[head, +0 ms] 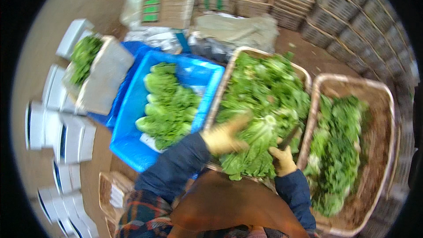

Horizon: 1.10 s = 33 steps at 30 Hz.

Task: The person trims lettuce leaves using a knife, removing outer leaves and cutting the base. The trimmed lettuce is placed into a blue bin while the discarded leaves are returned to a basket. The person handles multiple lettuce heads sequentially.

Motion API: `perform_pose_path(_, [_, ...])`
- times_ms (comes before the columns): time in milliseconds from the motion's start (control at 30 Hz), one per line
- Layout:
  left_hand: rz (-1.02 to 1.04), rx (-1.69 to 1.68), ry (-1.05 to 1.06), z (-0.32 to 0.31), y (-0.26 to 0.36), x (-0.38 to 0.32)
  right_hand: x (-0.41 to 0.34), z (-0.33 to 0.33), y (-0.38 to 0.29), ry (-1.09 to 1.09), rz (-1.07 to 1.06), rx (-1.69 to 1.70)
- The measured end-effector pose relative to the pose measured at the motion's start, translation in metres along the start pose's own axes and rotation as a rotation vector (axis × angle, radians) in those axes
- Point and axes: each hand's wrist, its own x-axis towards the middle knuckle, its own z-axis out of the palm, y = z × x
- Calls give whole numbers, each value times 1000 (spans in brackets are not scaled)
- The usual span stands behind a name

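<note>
A head of leafy lettuce (pixel 254 150) lies at the near end of a crate (pixel 216 105) filled with loose leaves (pixel 264 86), its pale cut stem facing away from me. My left hand (pixel 224 135), in a yellowish glove and blurred, is at the lettuce's left side with fingers spread; whether it touches the leaves is unclear. To the right of the lettuce, my gloved right hand (pixel 285 162) grips a knife (pixel 289 138) whose dark blade points up and away. The knife's handle is hidden in the fist.
Left stands a blue-lined crate (pixel 127 132) with stacked lettuce heads (pixel 172 105); beyond it, a foam box (pixel 105 72) of greens. On the right, a brown crate (pixel 376 158) holds more greens (pixel 343 148). White foam boxes (pixel 76 135) line the left; stacked crates (pixel 350 23) stand behind.
</note>
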Motion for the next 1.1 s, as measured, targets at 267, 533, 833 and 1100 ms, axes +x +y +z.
perform_pose_path(267, [-70,-645,1109,20,-81,-71,75,110,-32,-102,-127,-296])
perform_pose_path(533, [-395,-456,1618,-147,-337,-128,71,95,-31,243,-26,-503])
perform_pose_path(833, [-1078,-93,1329,-132,-474,-56,18,45,1,355,119,-862])
perform_pose_path(1100, [-729,421,1396,-206,-469,-109,15,8,-50,-356,315,-340])
